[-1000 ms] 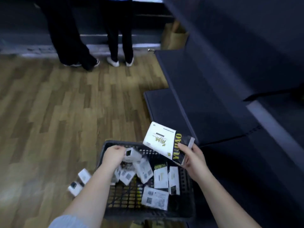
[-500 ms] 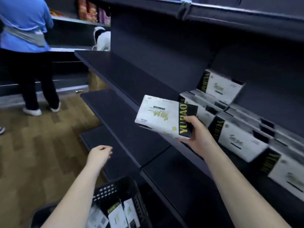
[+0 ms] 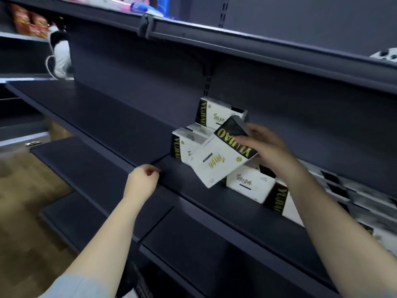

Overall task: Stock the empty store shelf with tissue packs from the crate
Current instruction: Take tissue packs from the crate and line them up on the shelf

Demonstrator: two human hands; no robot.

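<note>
Now the right hand (image 3: 266, 149) has carried the tissue pack (image 3: 221, 157) up from the crate to the shelf (image 3: 120, 123), fingers curled round its black end, holding it tilted just in front of the packs already stacked there (image 3: 193, 145). Half a second ago it was well short of them. The left hand (image 3: 142, 181), loosely curled and holding nothing, has risen to the shelf edge. Placement looks imminent, likely beside the stack

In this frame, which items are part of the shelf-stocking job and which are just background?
Job: tissue pack gripped by right hand; stocked packs; shelf; crate; left hand.
Background: red snack packets; pink goods on top shelf; wooden floor.
</note>
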